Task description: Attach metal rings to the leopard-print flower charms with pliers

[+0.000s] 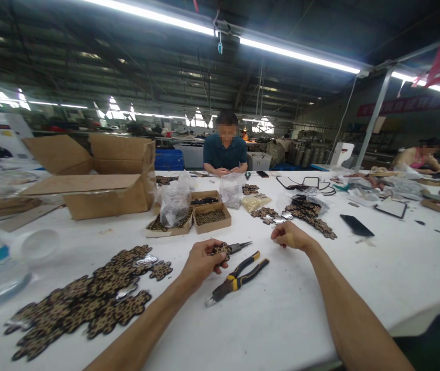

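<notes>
My left hand [201,264] is closed around a small leopard-print flower piece [223,250], held just above the white table [289,314]. My right hand [290,236] rests on the table in a loose fist; whether anything is in it I cannot make out. Between the hands lie black-and-yellow pliers [237,279] and, behind them, thin needle-nose pliers [240,247]. A large heap of the same leopard-print pieces [84,301] spreads over the table to the left of my left arm.
Small cardboard trays [204,216] and plastic bags of parts stand at mid-table, with a big open carton [99,178] to the left. More leopard pieces [308,216] and a black phone [356,225] lie to the right. A person in a dark shirt [225,152] sits opposite; another works far right.
</notes>
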The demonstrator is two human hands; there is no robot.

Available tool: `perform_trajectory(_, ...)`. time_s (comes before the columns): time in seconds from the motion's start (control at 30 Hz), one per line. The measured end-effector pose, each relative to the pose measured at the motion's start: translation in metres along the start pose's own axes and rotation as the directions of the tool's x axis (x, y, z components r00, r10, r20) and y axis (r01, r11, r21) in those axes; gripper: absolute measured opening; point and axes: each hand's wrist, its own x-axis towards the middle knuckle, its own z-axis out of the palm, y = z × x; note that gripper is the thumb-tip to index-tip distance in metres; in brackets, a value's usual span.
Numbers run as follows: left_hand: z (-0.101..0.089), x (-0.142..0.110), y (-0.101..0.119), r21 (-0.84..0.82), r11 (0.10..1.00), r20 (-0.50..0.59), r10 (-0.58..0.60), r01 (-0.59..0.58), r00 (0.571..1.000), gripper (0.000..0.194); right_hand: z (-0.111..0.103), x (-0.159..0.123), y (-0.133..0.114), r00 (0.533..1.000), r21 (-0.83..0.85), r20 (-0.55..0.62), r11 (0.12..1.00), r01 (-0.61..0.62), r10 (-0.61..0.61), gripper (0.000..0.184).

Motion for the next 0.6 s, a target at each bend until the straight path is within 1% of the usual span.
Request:
perform_trajectory(0.2,0.0,-0.001,0.0,0.011,1.0,0.004,0.008,-0.008,1.0,0.037,0.0,-0.002,-0.008,1.0,0.034,0.009,0.999,0.028,-0.028,0.019)
perform_trajectory(0.43,-0.001,-0.001,0.005,0.054,0.998,0.011,-0.01,0.01,1.0,0.034,0.002,-0.008,-0.025,0.998,0.133,0.008,0.989,0.06,-0.061,0.023)
perform_trajectory(0.6,0.0,-0.002,0.008,0.059,0.998,0.024,-0.001,0.0,1.0,0.032,0.003,-0.01,-0.029,0.998,0.182,0.006,0.982,0.058,-0.06,0.024)
